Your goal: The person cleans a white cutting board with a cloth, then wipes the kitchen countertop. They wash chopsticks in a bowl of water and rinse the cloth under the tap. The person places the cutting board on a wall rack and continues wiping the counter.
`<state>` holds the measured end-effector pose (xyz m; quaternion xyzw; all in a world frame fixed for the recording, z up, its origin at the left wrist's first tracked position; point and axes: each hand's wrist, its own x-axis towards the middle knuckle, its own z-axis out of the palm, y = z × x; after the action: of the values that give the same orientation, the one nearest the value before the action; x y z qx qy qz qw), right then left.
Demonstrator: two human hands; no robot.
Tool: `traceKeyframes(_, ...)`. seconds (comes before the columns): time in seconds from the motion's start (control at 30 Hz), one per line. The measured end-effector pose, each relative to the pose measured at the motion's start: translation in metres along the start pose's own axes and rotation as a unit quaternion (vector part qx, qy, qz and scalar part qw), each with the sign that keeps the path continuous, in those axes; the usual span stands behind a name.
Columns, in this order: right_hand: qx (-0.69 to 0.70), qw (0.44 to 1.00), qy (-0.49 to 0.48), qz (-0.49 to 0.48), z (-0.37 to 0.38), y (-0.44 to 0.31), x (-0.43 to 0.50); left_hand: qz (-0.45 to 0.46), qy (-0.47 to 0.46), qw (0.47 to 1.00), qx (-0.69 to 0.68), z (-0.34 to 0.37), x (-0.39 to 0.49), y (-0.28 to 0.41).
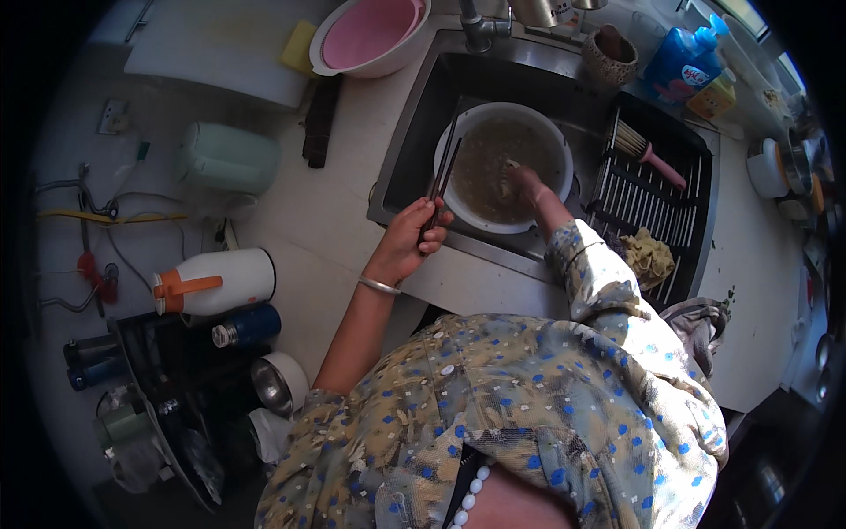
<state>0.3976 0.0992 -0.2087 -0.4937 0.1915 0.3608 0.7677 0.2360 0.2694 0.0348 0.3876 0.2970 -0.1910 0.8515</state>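
A pair of dark chopsticks (444,165) is gripped in my left hand (411,237), their tips pointing away over the left rim of a white basin (561,142). The basin sits in a stainless-steel sink (436,86) and holds cloudy brownish water (486,142). My right hand (522,182) is partly in that water. Beside its fingers shows a pale, ridged piece (506,188), too blurred to name; whether the fingers hold it is unclear.
A black dish rack (661,211) at the sink's right carries a pink-handled brush (663,165) and a crumpled yellowish cloth (648,258). The faucet (477,30) stands behind the sink. A pink basin (370,33) rests at the back left; a white-and-orange jug (225,281) is further left.
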Motion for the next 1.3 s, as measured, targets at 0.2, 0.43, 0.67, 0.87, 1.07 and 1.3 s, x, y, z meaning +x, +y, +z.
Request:
traceKeyframes(0.2,0.188,0.969,-0.151,0.047,0.086,-0.079,-0.141,0.020,0.039,0.999,0.025,0.008,0.030,0.004)
traceKeyframes(0.43,-0.058,0.985,0.006,-0.165,0.129,-0.065,-0.138,0.029,0.074,0.943,0.323,0.048,0.040,-0.015)
traceKeyframes(0.67,0.036,0.977,0.098,-0.186,0.126,-0.095,-0.074,0.028,0.095,0.924,0.370,0.044,0.003,-0.010)
traceKeyframes(0.87,-0.123,0.968,0.114,-0.187,0.036,-0.096,0.023,0.039,0.086,0.955,0.280,0.022,-0.048,-0.015)
traceKeyframes(1.07,-0.351,0.933,0.039,-0.074,-0.005,-0.001,0.017,0.067,0.064,0.964,0.251,0.002,-0.024,-0.013)
traceKeyframes(1.3,0.135,0.956,-0.262,-0.008,0.096,-0.066,-0.128,0.068,0.129,0.918,0.370,-0.002,0.028,-0.016)
